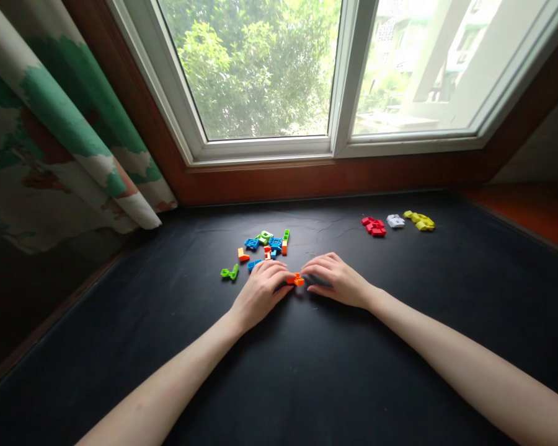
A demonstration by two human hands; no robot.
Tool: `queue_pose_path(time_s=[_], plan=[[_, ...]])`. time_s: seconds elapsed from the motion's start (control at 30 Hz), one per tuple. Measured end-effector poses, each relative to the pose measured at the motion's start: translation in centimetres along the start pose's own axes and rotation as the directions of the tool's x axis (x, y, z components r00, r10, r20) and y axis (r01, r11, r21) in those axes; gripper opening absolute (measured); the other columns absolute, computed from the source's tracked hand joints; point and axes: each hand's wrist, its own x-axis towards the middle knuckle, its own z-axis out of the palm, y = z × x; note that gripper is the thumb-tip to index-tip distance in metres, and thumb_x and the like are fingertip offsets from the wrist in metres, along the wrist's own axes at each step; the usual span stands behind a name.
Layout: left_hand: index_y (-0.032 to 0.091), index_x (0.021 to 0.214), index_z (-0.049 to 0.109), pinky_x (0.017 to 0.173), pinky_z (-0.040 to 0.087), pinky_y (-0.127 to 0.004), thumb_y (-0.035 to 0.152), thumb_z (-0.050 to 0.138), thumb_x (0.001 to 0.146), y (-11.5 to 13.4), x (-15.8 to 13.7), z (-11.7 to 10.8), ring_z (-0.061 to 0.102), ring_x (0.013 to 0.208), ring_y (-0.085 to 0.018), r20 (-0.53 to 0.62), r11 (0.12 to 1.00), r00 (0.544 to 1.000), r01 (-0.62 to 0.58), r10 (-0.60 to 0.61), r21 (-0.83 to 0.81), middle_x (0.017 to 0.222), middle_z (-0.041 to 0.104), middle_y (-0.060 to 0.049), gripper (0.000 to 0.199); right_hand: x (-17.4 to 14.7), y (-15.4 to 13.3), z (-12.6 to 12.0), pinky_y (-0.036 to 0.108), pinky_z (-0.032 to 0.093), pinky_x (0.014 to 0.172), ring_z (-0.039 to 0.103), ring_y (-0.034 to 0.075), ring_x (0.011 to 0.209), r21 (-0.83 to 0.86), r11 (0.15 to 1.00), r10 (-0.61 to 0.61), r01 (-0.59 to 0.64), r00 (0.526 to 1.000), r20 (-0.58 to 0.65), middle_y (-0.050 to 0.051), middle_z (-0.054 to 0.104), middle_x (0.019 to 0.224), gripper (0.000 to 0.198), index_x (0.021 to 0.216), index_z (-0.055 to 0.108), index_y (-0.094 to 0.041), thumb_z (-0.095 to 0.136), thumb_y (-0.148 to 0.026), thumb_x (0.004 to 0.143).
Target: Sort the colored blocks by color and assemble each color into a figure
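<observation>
Orange toy piece [299, 281] is being held to the near right of a mixed pile [275, 243] on the bench [288, 378].
The left hand's [263, 285] fingers are clamping its left end; the exposed end is facing the right hand [338, 280], whose fingers are standing apart just beside it. Red [374, 227], white [395, 221] and yellow pieces [422, 222] are lying well right of the pile.

My left hand [263, 286] and right hand [338, 280] both bare, fingers [317, 262] slim, tapering at tips. Wrists [372, 298] narrow, bare too. Left forearm [181, 365] smooth, widening from wrist, one small faint spot [140, 406] on it. Right forearm [456, 351] bare as far as view reaches. My nails too small to make out.
</observation>
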Motion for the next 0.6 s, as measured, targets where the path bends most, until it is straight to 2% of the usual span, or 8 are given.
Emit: queue_pose_path(time_s=[0.17, 0.37, 0.6], plan=[[0.021, 0.097, 0.065, 0.093, 0.045, -0.038, 0.03, 0.055, 0.095, 0.9, 0.3, -0.3, 0.061, 0.101, -0.021, 0.016, 0.998, 0.999, 0.035, -0.034, -0.056, 0.098, 0.07, -0.005, 0.014, 0.1, -0.4, 0.1, 0.034, 0.04, 0.09, 0.063, 0.018, 0.099, -0.025, 0.998, -0.06, 0.059, 0.997, -0.053, 0.006, 0.071, 0.103, 0.021, 0.105, 0.063, -0.021, 0.056, -0.038, 0.095], [0.021, 0.097, 0.063, 0.092, 0.044, -0.037, 0.034, 0.053, 0.096, 1.3, 0.4, -0.5, 0.062, 0.098, -0.021, 0.026, 0.993, 0.999, 0.034, -0.031, -0.113, 0.094, 0.07, -0.004, 0.017, 0.2, -0.7, 0.2, 0.033, 0.041, 0.088, 0.064, 0.018, 0.094, -0.021, 0.996, -0.089, 0.088, 0.992, -0.09, 0.005, 0.071, 0.1, 0.023, 0.113, 0.06, -0.021, 0.052, -0.036, 0.097], [0.021, 0.092, 0.066, 0.089, 0.048, -0.037, 0.03, 0.058, 0.093, 1.1, 0.4, -0.4, 0.061, 0.094, -0.021, 0.042, 0.976, 0.992, 0.125, -0.119, -0.178, 0.093, 0.069, -0.004, 0.012, 0.1, -0.7, 0.3, 0.032, 0.041, 0.085, 0.064, 0.016, 0.088, -0.057, 0.996, -0.074, 0.067, 0.99, -0.123, 0.003, 0.071, 0.089, 0.018, 0.097, 0.064, -0.022, 0.05, -0.033, 0.099]])
